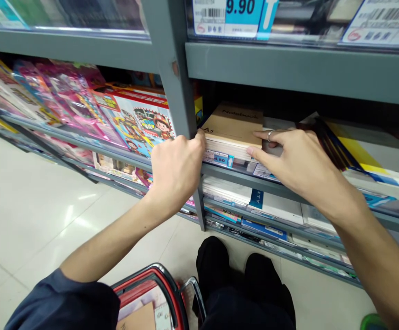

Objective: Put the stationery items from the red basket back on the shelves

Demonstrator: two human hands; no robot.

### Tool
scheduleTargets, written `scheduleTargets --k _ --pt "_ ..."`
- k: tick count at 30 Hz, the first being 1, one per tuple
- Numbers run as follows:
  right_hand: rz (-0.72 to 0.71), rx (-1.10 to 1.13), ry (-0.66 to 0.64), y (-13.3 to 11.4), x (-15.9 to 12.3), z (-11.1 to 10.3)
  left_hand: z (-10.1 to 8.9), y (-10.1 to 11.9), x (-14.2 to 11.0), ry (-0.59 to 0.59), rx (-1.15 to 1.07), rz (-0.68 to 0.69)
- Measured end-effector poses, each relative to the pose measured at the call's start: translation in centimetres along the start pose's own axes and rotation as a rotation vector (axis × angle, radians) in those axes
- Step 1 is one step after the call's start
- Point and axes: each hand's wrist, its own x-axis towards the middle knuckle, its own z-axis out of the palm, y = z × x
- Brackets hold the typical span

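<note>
Right hand (302,153), thumb and forefinger narrowly parted, touches A5 notebook stack (234,120) at four o'clock; left hand (179,160) curls at eight, grip hidden. I judge notebooks light, flexible: pinch edges.

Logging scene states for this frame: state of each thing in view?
Notebook stack: lying flat, top cover closed
Left hand: curled at stack's left corner, grip unclear
Right hand: thumb and fingers at stack's right corner, grip unclear
Basket: open-topped, holding items
Illustrated box: standing, picture outward
4.50 label: on shelf edge

Shop, shelves (299,68), price labels (224,19), probably toys (72,98)
</note>
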Motion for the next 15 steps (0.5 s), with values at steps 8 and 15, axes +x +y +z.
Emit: scheduleTargets --k 8,15 --pt "-0.037 -0.01 -0.028 0.14 0.29 -0.41 0.29 0.15 0.07 -0.008 -0.035 -0.04" --pt "-0.008 -0.001 -0.026 -0.16 0.39 -0.27 0.09 -0.01 0.17 -0.045 -0.012 -0.031"
